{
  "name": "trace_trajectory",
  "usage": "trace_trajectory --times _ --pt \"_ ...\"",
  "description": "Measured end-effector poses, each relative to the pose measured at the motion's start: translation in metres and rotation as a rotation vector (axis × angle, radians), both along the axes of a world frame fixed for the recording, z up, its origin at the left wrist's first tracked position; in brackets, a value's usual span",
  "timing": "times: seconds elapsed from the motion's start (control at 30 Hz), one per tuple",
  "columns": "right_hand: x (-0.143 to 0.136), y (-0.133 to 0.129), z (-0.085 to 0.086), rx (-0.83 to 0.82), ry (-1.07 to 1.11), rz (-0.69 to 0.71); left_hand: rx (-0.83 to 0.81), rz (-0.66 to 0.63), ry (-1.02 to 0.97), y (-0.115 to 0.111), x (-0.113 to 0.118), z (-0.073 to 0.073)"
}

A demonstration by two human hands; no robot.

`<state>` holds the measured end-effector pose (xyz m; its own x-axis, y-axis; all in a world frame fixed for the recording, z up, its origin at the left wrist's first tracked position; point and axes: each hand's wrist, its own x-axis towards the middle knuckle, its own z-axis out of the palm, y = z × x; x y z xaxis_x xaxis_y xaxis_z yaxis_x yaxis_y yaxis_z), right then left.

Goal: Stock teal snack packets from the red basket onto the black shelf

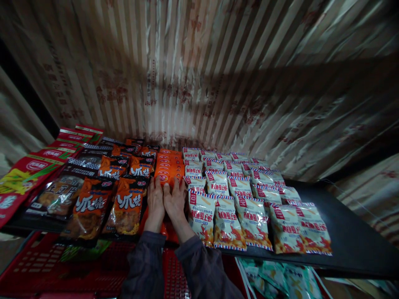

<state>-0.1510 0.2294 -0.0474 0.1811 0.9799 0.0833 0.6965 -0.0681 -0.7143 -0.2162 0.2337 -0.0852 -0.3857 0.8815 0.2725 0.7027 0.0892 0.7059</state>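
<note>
Side by side, my left hand (155, 201) and my right hand (175, 201) lie on the front of a row of orange packets (170, 166) in the middle of the black shelf. Both hands have their fingers stretched forward and touch the packets. Black-and-orange snack bags (125, 205) stand just left of my left hand. Rows of white snack bags (201, 216) with red print begin right beside my right hand. Part of the orange packets is hidden under my hands and wrists.
Dark bags (60, 191) and red bags (23, 178) fill the left of the black shelf (352, 232). Below its front edge are a red basket (40, 265) and green bags (274, 276) at the right. A striped, wrinkled sheet (187, 74) hangs behind.
</note>
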Motion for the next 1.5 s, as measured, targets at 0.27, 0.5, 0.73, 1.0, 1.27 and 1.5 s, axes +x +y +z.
trace_trajectory --times 0.27,0.5,0.73,1.0,1.27,1.5 --pt "0.001 0.003 -0.008 0.058 -0.016 0.035 -0.002 -0.009 0.013 0.001 -0.001 0.000" --pt "0.001 0.003 -0.012 0.104 -0.016 -0.006 0.062 -0.017 -0.015 0.002 -0.001 -0.007" --pt "0.001 0.006 -0.019 0.161 -0.023 0.012 0.014 -0.040 -0.013 0.002 -0.004 -0.001" --pt "0.004 0.001 -0.019 0.147 0.011 0.023 -0.024 -0.005 0.107 -0.009 0.000 0.011" --pt "0.003 -0.006 -0.014 0.131 0.021 0.017 -0.022 -0.017 0.086 -0.008 0.000 0.005" --pt "0.007 -0.004 -0.020 0.127 0.013 0.066 0.006 -0.005 0.101 -0.006 0.001 0.004"
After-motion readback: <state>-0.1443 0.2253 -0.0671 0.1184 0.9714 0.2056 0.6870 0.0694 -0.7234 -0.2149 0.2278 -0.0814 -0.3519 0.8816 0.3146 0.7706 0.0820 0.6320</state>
